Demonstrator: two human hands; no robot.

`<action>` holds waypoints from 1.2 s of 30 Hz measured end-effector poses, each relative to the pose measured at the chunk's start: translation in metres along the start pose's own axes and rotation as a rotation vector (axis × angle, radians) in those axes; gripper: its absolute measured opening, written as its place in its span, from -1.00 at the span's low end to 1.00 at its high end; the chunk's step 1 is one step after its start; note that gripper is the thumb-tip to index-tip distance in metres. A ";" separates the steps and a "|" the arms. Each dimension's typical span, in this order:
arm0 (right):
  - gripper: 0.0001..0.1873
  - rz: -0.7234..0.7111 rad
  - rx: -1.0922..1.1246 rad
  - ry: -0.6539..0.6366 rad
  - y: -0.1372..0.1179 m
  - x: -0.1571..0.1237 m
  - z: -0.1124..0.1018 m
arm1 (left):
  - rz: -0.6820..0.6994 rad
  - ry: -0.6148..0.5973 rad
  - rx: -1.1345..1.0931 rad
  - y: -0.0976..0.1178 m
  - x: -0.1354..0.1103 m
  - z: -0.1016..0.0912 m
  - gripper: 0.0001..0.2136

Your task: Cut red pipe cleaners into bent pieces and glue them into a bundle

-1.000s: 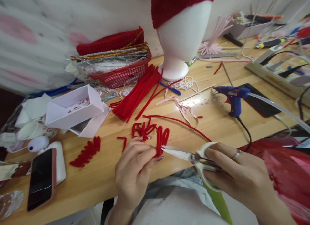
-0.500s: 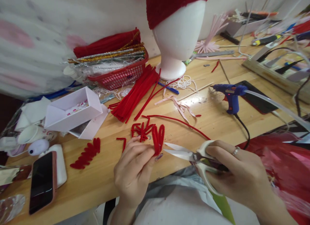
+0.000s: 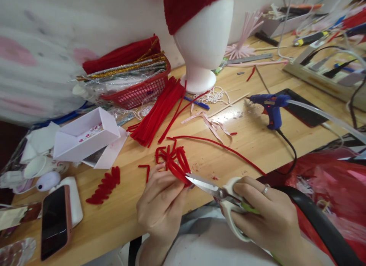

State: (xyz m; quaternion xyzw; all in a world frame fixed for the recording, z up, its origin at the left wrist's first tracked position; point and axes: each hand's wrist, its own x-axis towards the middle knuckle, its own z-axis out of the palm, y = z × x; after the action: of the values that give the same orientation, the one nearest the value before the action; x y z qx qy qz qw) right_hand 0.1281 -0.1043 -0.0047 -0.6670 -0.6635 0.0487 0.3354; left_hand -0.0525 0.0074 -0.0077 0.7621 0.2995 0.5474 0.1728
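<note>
Between the fingertips of my left hand (image 3: 161,199) is a red pipe cleaner bent into loops (image 3: 180,165). My right hand (image 3: 264,208) grips white-handled scissors (image 3: 210,187), thumb and fingers through the handles. The blade tips touch or overlap the base of the loops beside my left fingertips; exactly what lies between them is hidden. Behind the loops lie several short bent red pieces (image 3: 161,153), and one more bent piece (image 3: 148,172) sits left of them. A long red pipe cleaner (image 3: 220,144) stretches across the table. A row of red loops (image 3: 104,186) rests at the left.
A bundle of red pipe cleaners (image 3: 158,113) lies before a red basket (image 3: 137,92). Around them stand a white foam head (image 3: 203,41), a white box (image 3: 85,136), a blue glue gun (image 3: 271,105) with its cord, and a phone (image 3: 55,222) near the left edge.
The scissors have moved left onto the loops and their blades have closed. The loops have tilted left in my left hand. The whole view has shifted slightly.
</note>
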 end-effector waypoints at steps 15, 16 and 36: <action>-0.84 -0.007 0.042 -0.019 -0.003 0.003 0.001 | 0.044 0.034 0.082 -0.008 -0.006 -0.003 -0.83; -0.83 -0.006 0.043 -0.018 -0.003 0.003 0.001 | 0.043 0.035 0.082 -0.008 -0.006 -0.004 -0.82; -0.81 0.033 0.123 -0.042 -0.005 0.006 0.001 | 0.117 0.027 0.103 -0.015 -0.007 -0.004 -0.85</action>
State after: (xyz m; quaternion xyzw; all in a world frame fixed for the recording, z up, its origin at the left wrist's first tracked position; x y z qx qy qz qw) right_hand 0.1244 -0.0989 -0.0009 -0.6548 -0.6550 0.1091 0.3610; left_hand -0.0619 0.0140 -0.0197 0.7787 0.2846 0.5507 0.0968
